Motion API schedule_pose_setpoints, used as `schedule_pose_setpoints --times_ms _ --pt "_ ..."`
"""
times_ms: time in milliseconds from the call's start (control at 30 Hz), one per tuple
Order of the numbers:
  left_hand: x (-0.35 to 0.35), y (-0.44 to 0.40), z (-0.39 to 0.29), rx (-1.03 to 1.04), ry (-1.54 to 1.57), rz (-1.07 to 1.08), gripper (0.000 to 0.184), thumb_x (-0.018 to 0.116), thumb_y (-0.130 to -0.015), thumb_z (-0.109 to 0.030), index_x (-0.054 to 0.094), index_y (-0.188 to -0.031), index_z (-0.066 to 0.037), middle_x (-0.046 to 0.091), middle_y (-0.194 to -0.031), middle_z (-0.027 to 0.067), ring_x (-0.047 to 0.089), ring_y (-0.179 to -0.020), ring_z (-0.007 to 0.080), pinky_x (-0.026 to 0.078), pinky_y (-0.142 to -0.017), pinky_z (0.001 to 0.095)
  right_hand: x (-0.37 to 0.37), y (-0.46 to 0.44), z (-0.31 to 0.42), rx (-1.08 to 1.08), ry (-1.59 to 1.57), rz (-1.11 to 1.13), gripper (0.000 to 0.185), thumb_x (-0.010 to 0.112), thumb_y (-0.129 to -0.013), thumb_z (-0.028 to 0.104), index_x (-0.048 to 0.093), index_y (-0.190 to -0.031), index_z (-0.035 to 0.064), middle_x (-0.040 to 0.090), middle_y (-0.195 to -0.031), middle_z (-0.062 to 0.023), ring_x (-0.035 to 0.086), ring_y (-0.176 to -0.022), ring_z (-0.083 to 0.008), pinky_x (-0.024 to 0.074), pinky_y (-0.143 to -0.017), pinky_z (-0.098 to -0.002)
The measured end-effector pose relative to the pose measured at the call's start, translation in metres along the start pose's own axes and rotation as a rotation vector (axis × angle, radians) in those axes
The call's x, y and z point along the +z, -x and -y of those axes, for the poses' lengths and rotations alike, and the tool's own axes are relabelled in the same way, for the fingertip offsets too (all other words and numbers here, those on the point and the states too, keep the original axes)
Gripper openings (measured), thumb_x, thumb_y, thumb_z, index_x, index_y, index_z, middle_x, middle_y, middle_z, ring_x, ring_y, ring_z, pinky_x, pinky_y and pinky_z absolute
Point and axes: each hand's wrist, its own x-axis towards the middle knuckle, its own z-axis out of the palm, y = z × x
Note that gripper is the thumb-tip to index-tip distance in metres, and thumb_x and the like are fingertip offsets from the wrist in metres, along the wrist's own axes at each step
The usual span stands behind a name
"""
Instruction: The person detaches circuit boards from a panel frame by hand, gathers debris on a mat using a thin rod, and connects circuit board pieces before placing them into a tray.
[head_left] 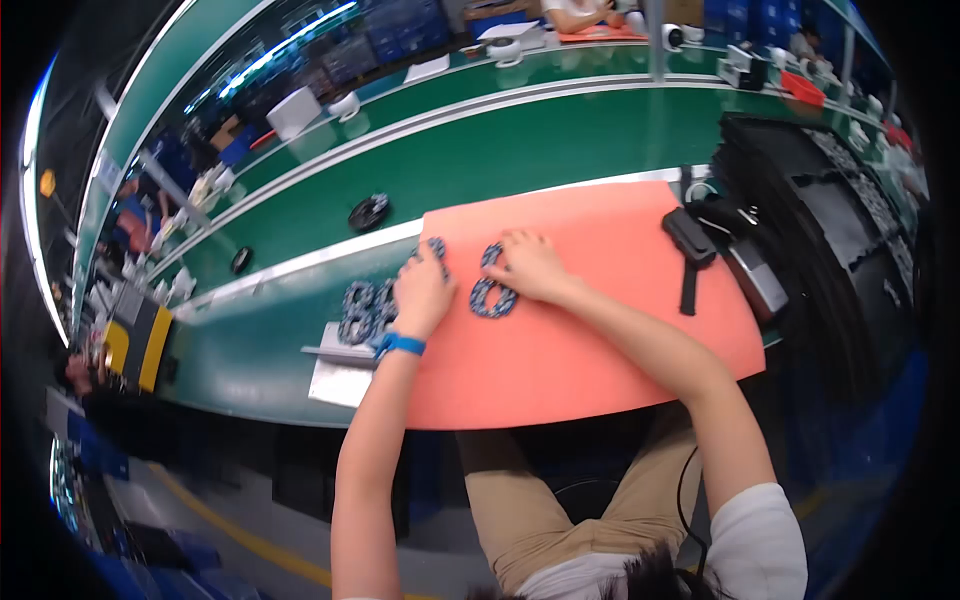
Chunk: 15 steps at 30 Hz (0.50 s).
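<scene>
A speckled blue, black and white figure-eight piece lies on the orange mat. My right hand grips its upper loop from the right, thumb near the waist between the loops. Just left of it, my left hand, with a blue wristband, has its fingers closed on a second speckled piece. My palm and fingers hide most of that one. More figure-eight pieces sit beside my left wrist on the green table, partly covered by the hand.
A grey metal bar and white sheet lie left of the mat. Dark devices rest on its right, beside stacked black trays. A black round object is on the green surface beyond. Other people are across the line.
</scene>
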Motion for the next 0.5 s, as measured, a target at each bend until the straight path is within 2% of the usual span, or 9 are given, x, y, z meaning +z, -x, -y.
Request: schedule_pose_setpoints --times_ms 100,167,200,267,333,367,400,433,500 --pt "-0.008 -0.016 -0.006 0.092 0.122 -0.098 0.067 0.071 -0.069 -0.017 0.041 -0.124 0.003 0.059 -0.102 0.0259 0.058 -0.096 0.0425 0.048 -0.083 0.0487 -0.021 -0.013 -0.019 0.094 -0.198 0.029 0.055 0.069 -0.073 0.04 0.054 -0.101 -0.0052 0.059 -0.108 -0.023 0.058 -0.102 -0.0327 0.0466 -0.085 -0.0419" --pt "-0.012 -0.025 -0.014 0.199 0.175 -0.316 0.065 0.071 -0.064 -0.014 0.044 -0.121 0.003 0.054 -0.106 0.0241 0.052 -0.1 0.0397 0.043 -0.087 0.0469 -0.048 -0.014 -0.045 0.194 -0.413 0.074 0.059 0.07 -0.071 0.039 0.053 -0.104 -0.0068 0.059 -0.107 -0.0239 0.06 -0.098 -0.0307 0.0489 -0.081 -0.0397" --pt "-0.024 -0.018 -0.029 0.11 0.269 -0.219 0.074 0.073 -0.062 -0.015 0.041 -0.126 0.003 0.049 -0.118 0.0223 0.045 -0.108 0.0393 0.033 -0.095 0.0483 -0.056 -0.01 -0.063 0.188 -0.466 0.049 0.06 0.07 -0.073 0.039 0.052 -0.108 -0.0065 0.06 -0.106 -0.0231 0.061 -0.097 -0.0299 0.0491 -0.081 -0.0398" --pt "-0.035 -0.01 -0.074 0.11 0.326 -0.337 0.073 0.07 -0.062 -0.006 0.037 -0.127 0.004 0.045 -0.115 0.0206 0.043 -0.108 0.0371 0.036 -0.094 0.0455 -0.06 -0.004 -0.096 0.213 -0.5 0.005 0.061 0.069 -0.075 0.039 0.052 -0.112 -0.0062 0.06 -0.106 -0.0222 0.061 -0.097 -0.0291 0.0493 -0.08 -0.0399" --pt "-0.057 0.002 -0.109 0.206 0.448 -0.327 0.073 0.069 -0.062 -0.004 0.036 -0.127 0.004 0.044 -0.115 0.0203 0.043 -0.109 0.0371 0.037 -0.094 0.0448 -0.056 -0.011 -0.098 0.106 -0.622 -0.452 0.053 0.065 -0.082 0.039 0.056 -0.109 -0.0048 0.063 -0.1 -0.0182 0.063 -0.094 -0.025 0.0503 -0.075 -0.036" --pt "-0.061 0.003 -0.122 0.292 0.558 -0.319 0.073 0.068 -0.062 -0.002 0.036 -0.127 0.004 0.043 -0.114 0.02 0.042 -0.109 0.037 0.039 -0.093 0.044 -0.059 -0.016 -0.095 0.116 -0.608 -0.458 0.053 0.065 -0.082 0.039 0.056 -0.109 -0.0048 0.063 -0.1 -0.0182 0.063 -0.094 -0.025 0.0503 -0.075 -0.036" --pt "-0.056 -0.003 -0.135 0.465 0.55 -0.314 0.073 0.067 -0.061 -0.001 0.034 -0.127 0.001 0.042 -0.115 0.0207 0.044 -0.109 0.0376 0.042 -0.091 0.0435 -0.076 -0.016 -0.089 0.164 -0.884 -0.401 0.05 0.063 -0.084 0.04 0.059 -0.104 -0.0052 0.065 -0.091 -0.0182 0.064 -0.084 -0.0257 0.0508 -0.07 -0.0357" --pt "-0.05 -0.006 -0.15 0.485 0.573 -0.313 0.073 0.067 -0.061 -0.001 0.034 -0.127 0.001 0.042 -0.115 0.0207 0.044 -0.109 0.0376 0.042 -0.091 0.0435 -0.091 -0.014 -0.087 0.208 -1.16 -0.341 0.049 0.06 -0.086 0.042 0.061 -0.099 -0.0057 0.067 -0.082 -0.0181 0.066 -0.074 -0.0265 0.0514 -0.066 -0.0353" --pt "-0.039 -0.011 -0.178 0.632 0.497 -0.32 0.077 0.068 -0.062 -0.002 0.03 -0.129 -0.001 0.041 -0.117 0.0214 0.046 -0.108 0.0382 0.043 -0.089 0.0448 -0.1 -0.004 -0.087 0.259 -0.996 -0.368 0.047 0.06 -0.087 0.042 0.063 -0.089 -0.0043 0.065 -0.075 -0.0164 0.064 -0.068 -0.0244 0.0502 -0.063 -0.0341"
